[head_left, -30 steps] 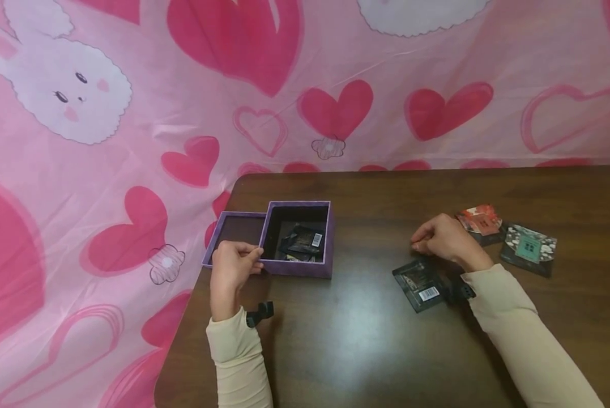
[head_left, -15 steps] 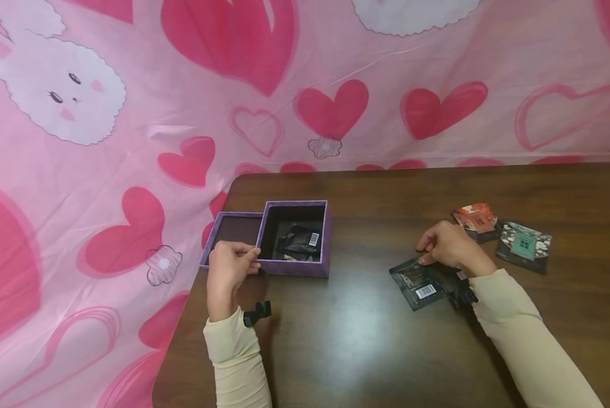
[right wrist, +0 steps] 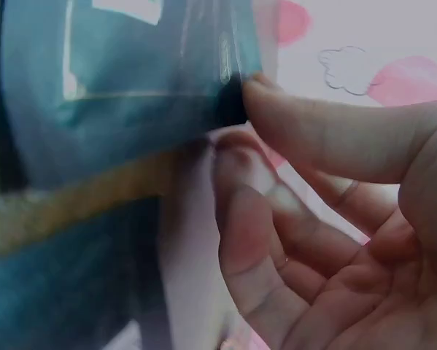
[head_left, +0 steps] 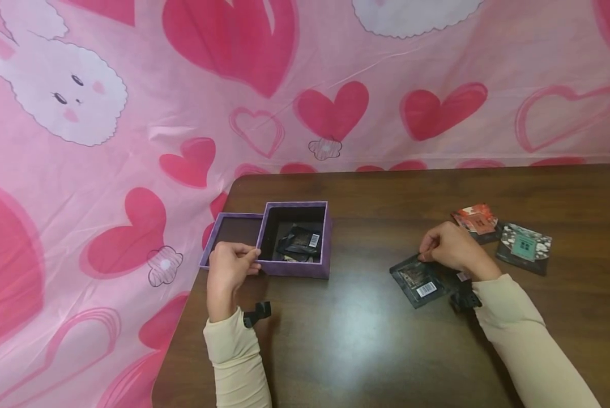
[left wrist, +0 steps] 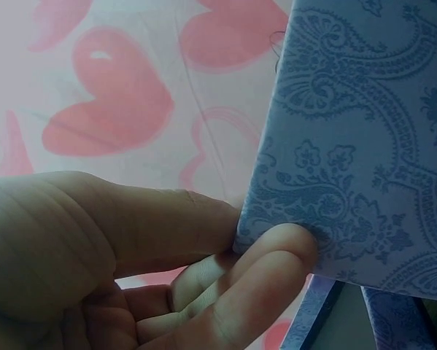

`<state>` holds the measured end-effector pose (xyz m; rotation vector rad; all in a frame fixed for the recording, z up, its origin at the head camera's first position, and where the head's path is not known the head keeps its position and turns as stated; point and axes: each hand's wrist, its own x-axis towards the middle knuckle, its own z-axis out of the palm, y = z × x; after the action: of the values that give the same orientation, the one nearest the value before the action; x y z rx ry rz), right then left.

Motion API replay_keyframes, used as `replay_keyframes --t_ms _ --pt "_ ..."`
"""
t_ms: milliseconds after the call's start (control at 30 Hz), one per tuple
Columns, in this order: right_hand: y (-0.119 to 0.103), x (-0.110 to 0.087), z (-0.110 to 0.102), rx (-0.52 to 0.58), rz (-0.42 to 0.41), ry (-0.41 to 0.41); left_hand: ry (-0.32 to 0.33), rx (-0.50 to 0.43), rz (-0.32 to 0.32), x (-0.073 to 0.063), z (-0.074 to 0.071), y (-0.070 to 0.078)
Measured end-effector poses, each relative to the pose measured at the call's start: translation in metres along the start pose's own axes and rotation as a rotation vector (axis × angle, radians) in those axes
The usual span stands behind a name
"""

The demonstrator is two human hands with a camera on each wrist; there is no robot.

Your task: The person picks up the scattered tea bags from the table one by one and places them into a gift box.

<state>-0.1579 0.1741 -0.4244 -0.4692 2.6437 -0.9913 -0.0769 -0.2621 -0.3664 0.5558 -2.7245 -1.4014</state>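
At the near left corner of the open purple box (head_left: 295, 269), my left hand (head_left: 227, 273) pinches the edge between thumb and fingers. The left wrist view shows the box's paisley-patterned side (left wrist: 342, 160) close up. Inside lie dark flat sachets (head_left: 297, 241), one with a barcode label. To the right, my right hand (head_left: 449, 248) pinches the upper corner of a black sachet (head_left: 412, 280) with a barcode label. In the right wrist view its thumb lies on the corner of that sachet (right wrist: 130, 65), and another dark packet (right wrist: 72, 277) shows below.
A shallow purple lid (head_left: 235, 229) lies beside the box at the table's left edge. Behind the right hand are a red-topped sachet (head_left: 480, 220) and a green-labelled floral one (head_left: 524, 246). A pink heart-print cloth (head_left: 264, 51) hangs behind the wooden table (head_left: 345, 351).
My right hand has come down toward the black sachet from just above it and now grips its corner. The left hand stays at the box.
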Motion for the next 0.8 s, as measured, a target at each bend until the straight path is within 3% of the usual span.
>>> replay_keyframes --t_ms 367,533,800 --pt "-0.004 -0.001 -0.008 0.173 0.043 -0.050 0.003 -0.014 0.002 0.000 0.001 0.000" --pt "-0.015 0.000 -0.023 0.284 0.059 -0.009 0.002 -0.024 0.006 0.001 0.001 0.001" --pt "-0.030 0.001 -0.047 0.348 0.102 0.046 0.003 -0.016 0.020 0.000 0.000 0.001"
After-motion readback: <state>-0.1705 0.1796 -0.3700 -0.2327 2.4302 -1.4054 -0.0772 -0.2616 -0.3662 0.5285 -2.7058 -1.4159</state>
